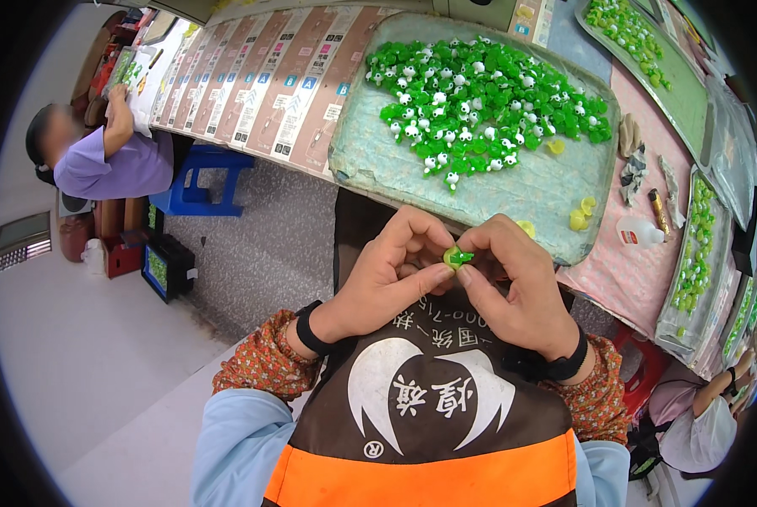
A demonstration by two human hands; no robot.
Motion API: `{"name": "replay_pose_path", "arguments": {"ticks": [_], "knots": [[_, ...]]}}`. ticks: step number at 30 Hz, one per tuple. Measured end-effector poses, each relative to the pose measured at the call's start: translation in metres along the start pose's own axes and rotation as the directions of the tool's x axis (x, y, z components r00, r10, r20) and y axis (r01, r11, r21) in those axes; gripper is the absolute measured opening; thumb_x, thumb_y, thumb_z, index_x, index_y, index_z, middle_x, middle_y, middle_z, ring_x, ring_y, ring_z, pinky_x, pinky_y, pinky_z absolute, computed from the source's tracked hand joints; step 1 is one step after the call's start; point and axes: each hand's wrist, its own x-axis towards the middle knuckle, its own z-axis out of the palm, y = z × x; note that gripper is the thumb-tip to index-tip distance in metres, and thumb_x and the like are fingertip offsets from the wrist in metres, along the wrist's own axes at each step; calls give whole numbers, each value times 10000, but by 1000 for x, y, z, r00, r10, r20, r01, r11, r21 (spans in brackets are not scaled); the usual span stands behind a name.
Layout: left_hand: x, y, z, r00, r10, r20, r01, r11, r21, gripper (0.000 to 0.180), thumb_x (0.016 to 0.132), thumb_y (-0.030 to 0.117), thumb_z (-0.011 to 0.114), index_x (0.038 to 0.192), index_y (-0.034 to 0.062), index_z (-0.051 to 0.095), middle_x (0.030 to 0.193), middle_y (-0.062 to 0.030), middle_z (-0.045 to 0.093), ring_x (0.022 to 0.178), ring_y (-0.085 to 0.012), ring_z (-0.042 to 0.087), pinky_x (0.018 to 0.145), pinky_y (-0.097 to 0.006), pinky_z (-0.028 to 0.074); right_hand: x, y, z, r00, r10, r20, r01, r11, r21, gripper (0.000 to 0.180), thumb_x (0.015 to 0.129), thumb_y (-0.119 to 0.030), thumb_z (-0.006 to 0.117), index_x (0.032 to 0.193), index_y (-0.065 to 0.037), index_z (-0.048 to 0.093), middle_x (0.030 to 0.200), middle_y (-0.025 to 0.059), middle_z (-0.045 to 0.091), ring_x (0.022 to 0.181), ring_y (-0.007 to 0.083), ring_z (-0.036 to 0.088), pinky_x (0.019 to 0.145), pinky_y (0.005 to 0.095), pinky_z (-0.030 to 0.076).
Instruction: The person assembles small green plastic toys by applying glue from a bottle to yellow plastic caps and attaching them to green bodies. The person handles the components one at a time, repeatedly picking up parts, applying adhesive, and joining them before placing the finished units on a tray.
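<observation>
In front of my apron, my left hand point(395, 269) and my right hand point(513, 291) meet at the fingertips. Between them they pinch a small green and yellow plastic piece point(456, 257); both thumbs press on its near side. Just beyond my hands lies a shallow tray point(480, 190) lined with pale blue-green sheeting. A heap of small green plastic parts with white, dark-spotted figure heads point(480, 106) covers its far part. Several small yellow cup-shaped pieces point(579, 218) rest near the tray's right edge, another yellow piece point(525, 229) by its near edge.
Right of the tray are a white bottle point(638, 231), a gold tube point(658, 211) and crumpled cloths point(632, 173). Further right stand more trays of green and yellow parts point(691, 253). A person in purple point(125, 160) works at the far left, near a blue stool point(199, 179). Another person point(695, 427) is at lower right.
</observation>
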Motion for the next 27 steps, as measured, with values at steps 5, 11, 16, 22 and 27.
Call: {"name": "replay_pose_path", "arguments": {"ticks": [5, 11, 16, 22, 27], "knots": [[0, 1, 0, 998, -62, 5, 62, 995, -84, 284, 990, 51, 609, 1200, 71, 419, 1023, -52, 623, 899, -94, 648, 768, -245, 560, 1, -1, -1, 999, -2, 44, 4, 999, -46, 192, 846, -7, 648, 1025, -4, 579, 895, 123, 556, 674, 236, 593, 570, 328, 472], [1, 9, -4, 986, -133, 101, 152, 967, -207, 257, 1033, 102, 539, 1225, 73, 372, 968, -94, 651, 853, -139, 676, 739, -268, 574, 3, 2, 0, 983, -161, 84, 174, 968, -180, 214, 830, 12, 617, 1031, -17, 548, 904, 159, 554, 763, 355, 603, 652, 418, 485], [1, 8, -5, 982, -150, 112, 169, 966, -193, 218, 1061, 152, 483, 1227, 75, 364, 956, -121, 660, 820, -157, 681, 718, -278, 581, 3, 1, 1, 983, -157, 93, 171, 968, -182, 179, 846, 7, 611, 1013, -20, 551, 897, 163, 556, 763, 357, 607, 654, 428, 484], [0, 7, -1, 984, -156, 88, 172, 961, -218, 186, 1068, 147, 455, 1217, 77, 367, 948, -127, 659, 783, -156, 677, 707, -271, 579, 1, -7, -3, 996, 6, 85, 0, 998, -68, 190, 855, -3, 609, 1041, -3, 570, 898, 160, 567, 722, 328, 618, 628, 402, 493], [0, 5, 1, 986, -146, 78, 160, 963, -218, 166, 1070, 137, 442, 1205, 75, 367, 943, -127, 654, 776, -157, 676, 695, -267, 576, 0, -8, -3, 996, -36, 79, 43, 996, -83, 195, 862, -38, 626, 1046, 0, 577, 896, 161, 577, 722, 334, 625, 624, 398, 496]]}}
